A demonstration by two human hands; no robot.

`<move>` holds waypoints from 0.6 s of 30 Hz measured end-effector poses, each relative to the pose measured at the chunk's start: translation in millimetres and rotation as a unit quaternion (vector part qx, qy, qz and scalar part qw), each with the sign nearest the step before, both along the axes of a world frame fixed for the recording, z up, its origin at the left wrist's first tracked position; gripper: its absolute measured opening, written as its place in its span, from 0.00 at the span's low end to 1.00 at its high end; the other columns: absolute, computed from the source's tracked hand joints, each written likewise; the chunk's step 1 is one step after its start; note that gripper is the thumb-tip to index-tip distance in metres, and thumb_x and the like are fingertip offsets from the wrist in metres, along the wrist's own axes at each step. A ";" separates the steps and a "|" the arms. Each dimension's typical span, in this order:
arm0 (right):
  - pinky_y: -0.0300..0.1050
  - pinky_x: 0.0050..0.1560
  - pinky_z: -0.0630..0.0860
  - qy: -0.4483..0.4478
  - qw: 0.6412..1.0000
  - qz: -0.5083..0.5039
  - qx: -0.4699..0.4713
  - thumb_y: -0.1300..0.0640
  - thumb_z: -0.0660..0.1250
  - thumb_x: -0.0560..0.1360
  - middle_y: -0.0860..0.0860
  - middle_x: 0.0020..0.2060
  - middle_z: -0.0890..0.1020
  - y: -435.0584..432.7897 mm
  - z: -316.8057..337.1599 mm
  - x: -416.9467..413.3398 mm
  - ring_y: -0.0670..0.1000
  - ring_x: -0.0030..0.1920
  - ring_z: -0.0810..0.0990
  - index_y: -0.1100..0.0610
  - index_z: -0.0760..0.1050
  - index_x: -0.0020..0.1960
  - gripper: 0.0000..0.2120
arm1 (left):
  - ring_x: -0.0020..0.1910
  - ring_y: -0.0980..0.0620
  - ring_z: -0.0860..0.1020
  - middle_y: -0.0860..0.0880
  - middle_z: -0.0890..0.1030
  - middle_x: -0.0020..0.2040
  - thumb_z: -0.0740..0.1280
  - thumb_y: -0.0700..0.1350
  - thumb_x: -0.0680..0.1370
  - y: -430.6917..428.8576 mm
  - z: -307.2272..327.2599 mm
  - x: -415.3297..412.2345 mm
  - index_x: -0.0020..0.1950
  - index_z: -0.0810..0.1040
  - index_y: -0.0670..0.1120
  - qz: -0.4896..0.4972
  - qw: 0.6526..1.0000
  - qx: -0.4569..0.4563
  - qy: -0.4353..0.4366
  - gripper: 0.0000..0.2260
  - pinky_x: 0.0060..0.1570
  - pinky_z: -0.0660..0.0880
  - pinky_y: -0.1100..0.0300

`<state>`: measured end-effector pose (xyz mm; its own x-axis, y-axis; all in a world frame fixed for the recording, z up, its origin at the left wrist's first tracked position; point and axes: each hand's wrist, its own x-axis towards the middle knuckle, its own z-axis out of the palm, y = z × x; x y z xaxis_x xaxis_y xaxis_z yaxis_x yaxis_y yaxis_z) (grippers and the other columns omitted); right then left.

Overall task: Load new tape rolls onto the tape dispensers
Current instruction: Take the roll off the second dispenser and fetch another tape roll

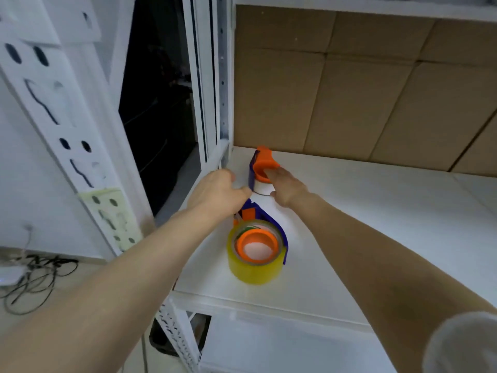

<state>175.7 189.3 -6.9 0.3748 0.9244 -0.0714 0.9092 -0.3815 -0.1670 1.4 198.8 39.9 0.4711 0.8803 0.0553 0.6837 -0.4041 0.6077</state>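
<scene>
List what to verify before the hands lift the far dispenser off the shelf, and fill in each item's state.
1. The far dispenser rests on the white shelf: ok.
2. The right hand touches the far dispenser: ok.
3. The left hand has a grip on it: cannot tell, the hand is blurred beside the purple edge.
4. It carries a new roll: cannot tell, only a white ring shows under its orange part.
5. The near dispenser holds the yellow tape roll: ok.
6. The two dispensers stand apart: ok.
</scene>
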 end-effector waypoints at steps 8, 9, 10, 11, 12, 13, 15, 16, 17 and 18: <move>0.44 0.45 0.67 0.148 0.977 -0.043 0.149 0.56 0.64 0.76 0.56 0.49 0.74 5.5 -5.3 0.3 0.56 0.52 0.76 0.60 0.69 0.62 0.16 | 0.62 0.47 0.74 0.46 0.76 0.63 0.65 0.47 0.75 8.8 -14.3 -2.0 0.69 0.70 0.44 0.023 0.997 -0.056 -0.043 0.22 0.60 0.70 0.57; 0.44 0.45 0.70 0.247 0.945 -0.067 0.206 0.57 0.64 0.75 0.54 0.48 0.74 -1.9 2.3 -1.5 0.54 0.49 0.75 0.59 0.69 0.63 0.17 | 0.62 0.47 0.74 0.45 0.76 0.63 0.66 0.45 0.75 9.3 -15.5 -0.8 0.69 0.70 0.44 0.025 0.996 -0.066 -0.060 0.22 0.61 0.70 0.56; 0.44 0.43 0.73 0.357 0.894 -0.093 0.254 0.59 0.64 0.75 0.52 0.48 0.75 -10.6 11.5 -1.8 0.53 0.48 0.75 0.57 0.69 0.64 0.17 | 0.62 0.46 0.74 0.45 0.76 0.63 0.67 0.45 0.74 9.2 -16.0 1.6 0.69 0.70 0.44 0.024 0.994 -0.072 -0.079 0.23 0.63 0.71 0.55; 0.44 0.41 0.75 0.463 0.830 -0.112 0.288 0.60 0.64 0.76 0.52 0.47 0.77 -19.9 19.9 -0.7 0.52 0.47 0.76 0.56 0.70 0.63 0.16 | 0.63 0.46 0.73 0.45 0.75 0.64 0.68 0.44 0.73 8.6 -16.4 4.8 0.70 0.68 0.45 0.018 0.992 -0.074 -0.099 0.25 0.63 0.71 0.53; 0.46 0.40 0.77 0.550 0.772 -0.120 0.295 0.61 0.63 0.76 0.52 0.47 0.78 -30.6 27.5 1.8 0.53 0.48 0.77 0.56 0.70 0.63 0.15 | 0.64 0.46 0.72 0.45 0.74 0.66 0.69 0.44 0.72 7.1 -16.0 8.9 0.71 0.66 0.45 0.007 0.990 -0.074 -0.118 0.28 0.63 0.71 0.53; 0.48 0.41 0.78 0.612 0.728 -0.117 0.287 0.61 0.62 0.76 0.53 0.49 0.79 -41.1 30.9 6.2 0.55 0.50 0.77 0.56 0.70 0.64 0.16 | 0.65 0.46 0.71 0.45 0.71 0.68 0.71 0.44 0.70 5.7 -16.2 13.7 0.73 0.64 0.45 -0.006 0.989 -0.072 -0.132 0.32 0.63 0.70 0.54; 0.55 0.46 0.78 0.705 0.646 -0.119 0.267 0.60 0.59 0.76 0.55 0.54 0.79 -60.7 32.1 17.2 0.58 0.53 0.78 0.54 0.70 0.66 0.18 | 0.69 0.46 0.67 0.44 0.66 0.72 0.74 0.45 0.67 2.0 -15.8 24.9 0.75 0.58 0.47 -0.042 0.987 -0.056 -0.146 0.41 0.63 0.67 0.57; 0.58 0.49 0.77 0.736 0.611 -0.128 0.262 0.60 0.59 0.76 0.55 0.54 0.80 -69.3 32.9 21.8 0.59 0.53 0.79 0.53 0.70 0.65 0.18 | 0.71 0.47 0.64 0.44 0.63 0.73 0.75 0.46 0.66 -0.8 -15.3 30.6 0.76 0.55 0.47 -0.070 0.986 -0.046 -0.145 0.44 0.64 0.65 0.58; 0.60 0.52 0.76 0.755 0.585 -0.138 0.262 0.59 0.59 0.76 0.56 0.53 0.80 -76.8 34.5 25.6 0.59 0.53 0.79 0.53 0.72 0.63 0.16 | 0.73 0.46 0.62 0.43 0.61 0.74 0.76 0.48 0.65 -4.7 -14.6 37.0 0.77 0.53 0.47 -0.102 0.985 -0.034 -0.133 0.46 0.65 0.62 0.59; 0.62 0.55 0.74 0.767 0.570 -0.145 0.258 0.57 0.60 0.76 0.56 0.52 0.81 -83.5 35.6 28.4 0.60 0.53 0.79 0.53 0.75 0.60 0.14 | 0.73 0.46 0.61 0.43 0.61 0.73 0.77 0.51 0.64 -8.6 -14.4 43.1 0.77 0.52 0.46 -0.130 0.985 -0.017 -0.113 0.49 0.65 0.61 0.59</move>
